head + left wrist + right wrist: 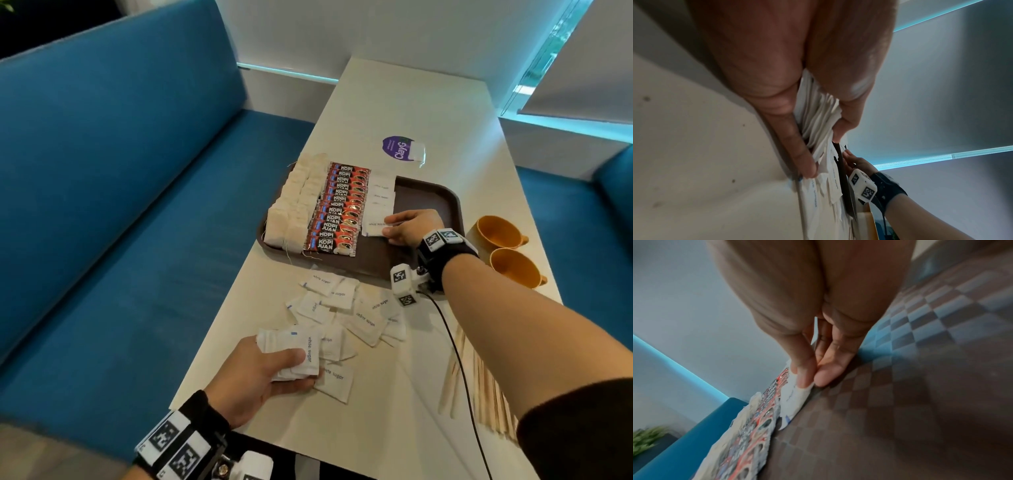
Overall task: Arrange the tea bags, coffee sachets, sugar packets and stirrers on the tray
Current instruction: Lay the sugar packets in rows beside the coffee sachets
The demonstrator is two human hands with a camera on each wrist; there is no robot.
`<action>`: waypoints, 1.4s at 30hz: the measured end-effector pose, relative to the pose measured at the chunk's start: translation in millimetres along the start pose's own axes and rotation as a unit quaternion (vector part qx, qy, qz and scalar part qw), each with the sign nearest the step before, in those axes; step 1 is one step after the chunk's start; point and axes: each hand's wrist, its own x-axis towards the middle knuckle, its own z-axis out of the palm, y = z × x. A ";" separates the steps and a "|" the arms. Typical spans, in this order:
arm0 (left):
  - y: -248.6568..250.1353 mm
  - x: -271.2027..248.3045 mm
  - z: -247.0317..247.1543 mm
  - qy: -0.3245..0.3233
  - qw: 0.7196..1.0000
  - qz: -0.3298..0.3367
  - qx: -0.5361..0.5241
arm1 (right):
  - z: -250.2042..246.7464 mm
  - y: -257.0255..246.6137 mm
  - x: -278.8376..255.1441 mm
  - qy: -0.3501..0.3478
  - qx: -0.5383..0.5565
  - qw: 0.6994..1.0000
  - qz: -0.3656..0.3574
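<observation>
Head view: tea bags [291,205] and coffee sachets [337,210] are rowed along the tray's [435,195] left side. Sugar column is partly done; right hand [412,228] pinches a sugar packet [375,228] at its near end. Left hand [270,373] grips a packet stack [294,353]. Loose sugar packets [346,308] and stirrers [479,394] remain on the table's near half. Tray's right half is free; mugs [503,250] crowd its right edge.

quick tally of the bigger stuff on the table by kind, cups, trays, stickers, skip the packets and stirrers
orange cups: 2
brown tray: 1
purple round sticker: 1
total: 4
</observation>
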 end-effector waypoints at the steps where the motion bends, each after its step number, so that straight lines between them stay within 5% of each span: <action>1: -0.1 0.2 -0.1 0.000 1.000 0.001 -0.001 | 0.3 0.0 3.4 0.005 -0.014 1.000 0.005; 7: -1.2 0.6 -0.2 0.006 1.000 0.005 -0.005 | 2.5 -0.6 12.0 0.025 -0.110 0.994 0.009; 12: -3.4 2.2 0.3 0.025 1.000 0.014 -0.002 | -4.2 -4.5 -14.4 0.041 -0.053 0.998 -0.021; 21: 0.1 -3.9 3.0 0.013 1.000 0.023 0.009 | 19.3 18.6 -153.3 -0.011 0.095 0.989 -0.113; 28: -1.5 -8.7 4.5 -0.002 0.999 0.032 0.031 | 63.4 68.8 -223.5 -0.069 0.075 0.992 -0.068; 42: -1.5 -16.5 6.4 -0.001 0.996 0.063 0.059 | 78.4 99.0 -249.8 -0.082 0.176 0.980 -0.050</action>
